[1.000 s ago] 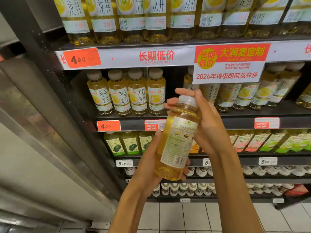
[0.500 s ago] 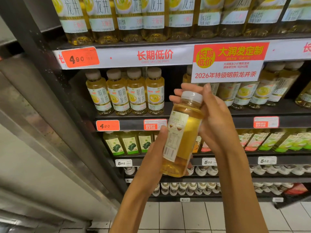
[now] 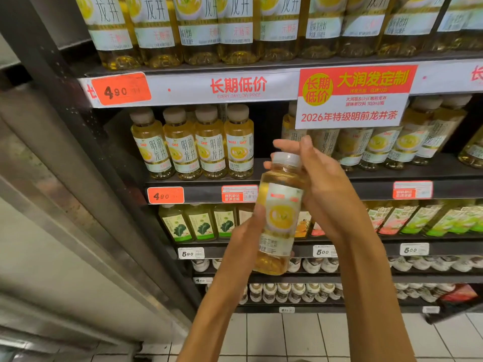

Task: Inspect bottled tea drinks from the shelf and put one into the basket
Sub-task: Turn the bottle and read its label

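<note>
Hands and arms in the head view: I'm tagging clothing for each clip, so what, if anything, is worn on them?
Nothing is worn that the picture shows. The left hand and the right hand are both bare, with no gloves, rings or bracelets visible. Both forearms are bare down to the bottom edge of the picture: no sleeve, cuff or watch shows.

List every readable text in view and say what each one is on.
"长期低价" and "EVERY DAY LOW PRICE": upper shelf strip.
"大润发定制", "长期低价", "2026年特级明前龙井茶": hanging sign.
"4 90": orange tags and.
"明前龙井", "Unif": shelf bottles.
"龙井", "无糖茶": top-shelf bottles.
"5 90" and "5 00": white tags.
Held bottle: label blurred, unreadable.
</note>
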